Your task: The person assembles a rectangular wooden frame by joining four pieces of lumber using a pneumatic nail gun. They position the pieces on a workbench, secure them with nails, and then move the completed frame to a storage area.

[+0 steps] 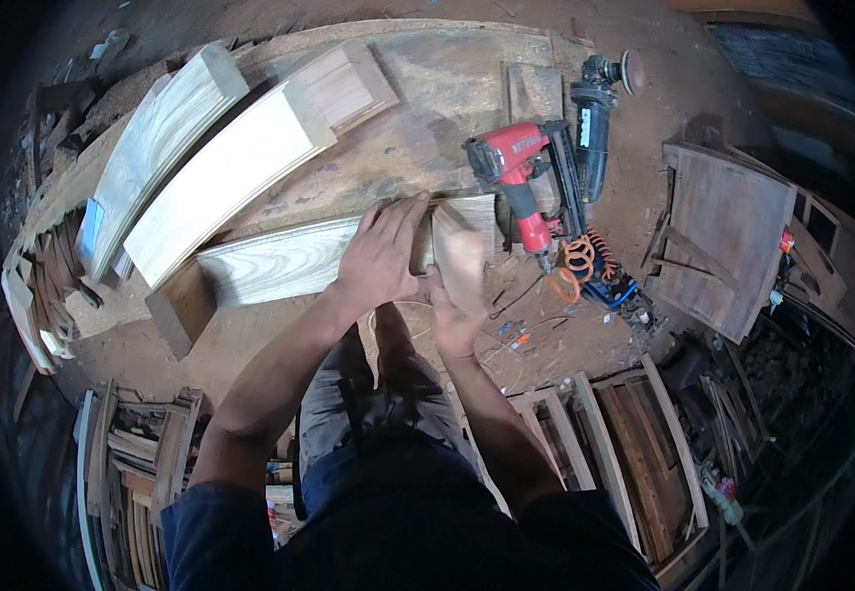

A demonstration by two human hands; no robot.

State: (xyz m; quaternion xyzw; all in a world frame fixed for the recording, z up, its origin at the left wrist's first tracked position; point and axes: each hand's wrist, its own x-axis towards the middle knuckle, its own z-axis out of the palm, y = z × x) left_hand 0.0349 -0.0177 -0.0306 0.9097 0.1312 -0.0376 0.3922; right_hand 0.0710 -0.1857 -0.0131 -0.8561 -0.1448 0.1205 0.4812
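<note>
A pale wooden board (280, 261) with wavy grain lies along the near edge of the worktable. My left hand (385, 248) rests flat on it, fingers stretched toward its far edge and thumb apart. Beside it, my right hand (455, 325) is closed round a short light-coloured wood block (460, 258), slightly blurred, at the board's right part. The block's underside and some right-hand fingers are hidden. Under the board's left end shows a brown wooden block (183, 307).
Curved wood pieces (230, 177) are stacked at the table's (417, 118) left. A red nail gun (516, 163) with an orange coiled hose (577, 258) and an angle grinder (595, 123) lie at right. A wooden panel (728, 236) stands farther right. Wooden frames (609, 453) lie near my legs.
</note>
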